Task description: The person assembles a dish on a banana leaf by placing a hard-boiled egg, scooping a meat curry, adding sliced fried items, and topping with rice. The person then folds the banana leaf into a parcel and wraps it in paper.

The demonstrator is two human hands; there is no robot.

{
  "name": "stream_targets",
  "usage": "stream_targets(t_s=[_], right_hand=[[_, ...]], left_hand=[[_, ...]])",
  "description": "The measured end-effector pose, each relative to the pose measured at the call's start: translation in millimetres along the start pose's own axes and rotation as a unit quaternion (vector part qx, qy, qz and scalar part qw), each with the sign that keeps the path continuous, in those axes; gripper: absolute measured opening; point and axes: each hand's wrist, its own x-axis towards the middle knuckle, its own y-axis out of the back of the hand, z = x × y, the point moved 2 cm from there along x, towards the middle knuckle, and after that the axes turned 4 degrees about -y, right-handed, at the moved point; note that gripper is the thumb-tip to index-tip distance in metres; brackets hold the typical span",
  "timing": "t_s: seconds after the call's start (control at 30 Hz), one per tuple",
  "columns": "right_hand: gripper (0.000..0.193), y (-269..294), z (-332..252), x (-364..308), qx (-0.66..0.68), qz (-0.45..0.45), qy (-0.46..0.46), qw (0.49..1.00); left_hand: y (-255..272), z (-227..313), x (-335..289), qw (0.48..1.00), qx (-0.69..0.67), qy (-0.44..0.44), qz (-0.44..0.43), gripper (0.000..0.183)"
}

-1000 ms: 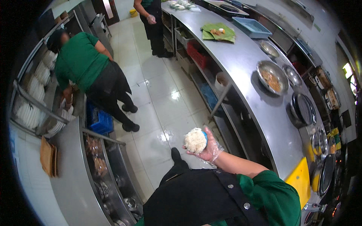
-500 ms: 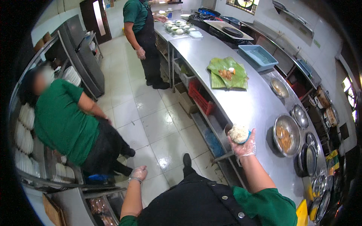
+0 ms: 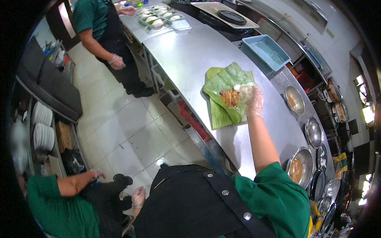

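Observation:
My right hand (image 3: 256, 100), in a clear plastic glove, is curled against a clump of white rice (image 3: 245, 93) at the right side of a green banana leaf (image 3: 220, 81). Brown sauced meat pieces (image 3: 229, 98) lie on the leaf just left of the rice, with a small white piece beside them. The blue scoop seen earlier under the rice is hidden or out of sight. My left hand (image 3: 138, 197), also gloved, hangs low beside my apron, away from the table. Its fingers are loosely bent and apart, with nothing visible in them.
The leaf lies on a long steel table (image 3: 180, 59). Along its right side stand a blue basin (image 3: 266, 53), metal bowls (image 3: 293, 100) and a bowl of sauced food (image 3: 300, 167). Trays of packed food (image 3: 158, 18) sit at the far end. Co-workers stand at far left and near left.
My right hand has carried the rice forward from the table's near edge onto the leaf beside the meat. My view has shifted; the near-left co-worker now appears lower.

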Motion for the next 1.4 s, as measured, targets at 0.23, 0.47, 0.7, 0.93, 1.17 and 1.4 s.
stream_targets(t_s=[0.23,0.47,0.7,0.93,1.17,1.4], right_hand=[[0.043,-56.1,19.7,12.9,-0.504,0.167,0.314,0.787],[0.047,-49.6,22.9,25.1,-0.587,0.170,0.352,0.709],[0.046,-62.2,11.0,25.8,-0.557,0.274,0.217,0.753],[0.052,38.9,-34.6,-12.3,-0.399,0.441,0.168,0.786],[0.072,90.9,-9.8,-75.2,-0.528,0.508,0.043,0.679],[0.052,49.8,10.9,-59.5,-0.350,0.427,0.160,0.818]], left_hand=[[18.0,82.1,203.9,0.995,0.009,-0.076,-0.065,0.029],[2.9,371.6,382.4,0.942,0.140,-0.290,-0.093,0.018],[-69.6,521.7,450.7,0.868,0.022,-0.440,-0.228,0.013],[-147.6,582.9,429.2,0.735,0.126,-0.524,-0.412,0.018],[-245.9,605.1,342.9,0.474,0.157,-0.702,-0.509,0.034],[-301.9,588.2,258.4,0.421,0.168,-0.729,-0.512,0.050]])
